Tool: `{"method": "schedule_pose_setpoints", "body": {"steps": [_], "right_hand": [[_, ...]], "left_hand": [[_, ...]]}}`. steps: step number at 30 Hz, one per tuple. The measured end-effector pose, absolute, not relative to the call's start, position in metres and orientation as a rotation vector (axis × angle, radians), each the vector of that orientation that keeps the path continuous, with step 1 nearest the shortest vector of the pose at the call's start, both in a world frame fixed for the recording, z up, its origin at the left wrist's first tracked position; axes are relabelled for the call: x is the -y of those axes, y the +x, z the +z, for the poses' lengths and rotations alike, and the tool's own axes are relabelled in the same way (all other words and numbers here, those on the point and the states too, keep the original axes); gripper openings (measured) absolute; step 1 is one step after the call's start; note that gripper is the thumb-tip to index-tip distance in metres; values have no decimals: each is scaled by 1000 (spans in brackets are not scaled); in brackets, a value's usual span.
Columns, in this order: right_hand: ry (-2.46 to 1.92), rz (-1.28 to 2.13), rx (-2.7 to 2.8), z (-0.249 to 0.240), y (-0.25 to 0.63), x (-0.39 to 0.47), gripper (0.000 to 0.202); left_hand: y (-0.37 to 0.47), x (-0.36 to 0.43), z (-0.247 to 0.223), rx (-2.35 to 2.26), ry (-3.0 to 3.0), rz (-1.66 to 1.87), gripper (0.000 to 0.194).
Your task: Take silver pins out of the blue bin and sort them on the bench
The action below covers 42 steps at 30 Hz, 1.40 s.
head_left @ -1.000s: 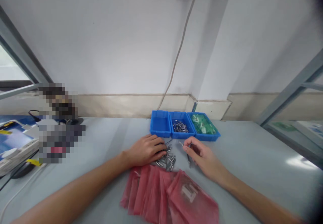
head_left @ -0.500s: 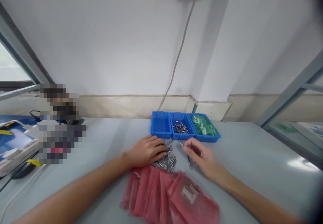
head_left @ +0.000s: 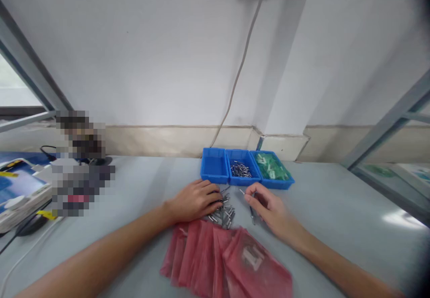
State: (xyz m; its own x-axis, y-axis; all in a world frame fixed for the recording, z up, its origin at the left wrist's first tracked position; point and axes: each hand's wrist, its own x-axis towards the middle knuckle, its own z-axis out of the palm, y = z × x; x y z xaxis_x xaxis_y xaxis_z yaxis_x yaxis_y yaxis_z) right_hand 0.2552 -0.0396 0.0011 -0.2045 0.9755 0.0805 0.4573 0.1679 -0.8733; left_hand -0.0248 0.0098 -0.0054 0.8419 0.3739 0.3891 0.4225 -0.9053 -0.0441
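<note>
My left hand (head_left: pixel 198 200) rests palm down on the table, its fingers stretched over a pile of small metal pins (head_left: pixel 225 214). My right hand (head_left: pixel 265 204) is closed in a pinch on a slim metal pin (head_left: pixel 242 192), whose tip sticks out past thumb and forefinger. Another slim metal piece (head_left: pixel 252 217) shows just below those fingers; I cannot tell whether it is held or lies on the table. Nearer to me, red plastic bags (head_left: pixel 201 257) overlap in a fan, and the rightmost holds small white and metal parts (head_left: pixel 252 257).
Behind the hands stand three blue bins: one bare (head_left: pixel 214 166), one with metal pins (head_left: pixel 240 169), one with green bags (head_left: pixel 272 167). A white power strip (head_left: pixel 30 204) and cables lie at the left, by a pixelated area. A wall (head_left: pixel 168 65) closes off the back.
</note>
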Motion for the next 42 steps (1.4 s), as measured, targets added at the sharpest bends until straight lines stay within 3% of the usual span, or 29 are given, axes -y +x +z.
{"method": "schedule_pose_setpoints", "body": {"steps": [17,29,42], "right_hand": [[-1291,947,1764,-4,257,38,26],[-1255,1090,1661,-11,259,33,40],[-1262,1053,1612,-15,261,32,35]], "left_hand": [[-25,-9,-4,641,-2912,-557,30],[-25,-9,-3,636,-2894,-578,30],[-25,-8,-3,643,-2905,-568,31]]}}
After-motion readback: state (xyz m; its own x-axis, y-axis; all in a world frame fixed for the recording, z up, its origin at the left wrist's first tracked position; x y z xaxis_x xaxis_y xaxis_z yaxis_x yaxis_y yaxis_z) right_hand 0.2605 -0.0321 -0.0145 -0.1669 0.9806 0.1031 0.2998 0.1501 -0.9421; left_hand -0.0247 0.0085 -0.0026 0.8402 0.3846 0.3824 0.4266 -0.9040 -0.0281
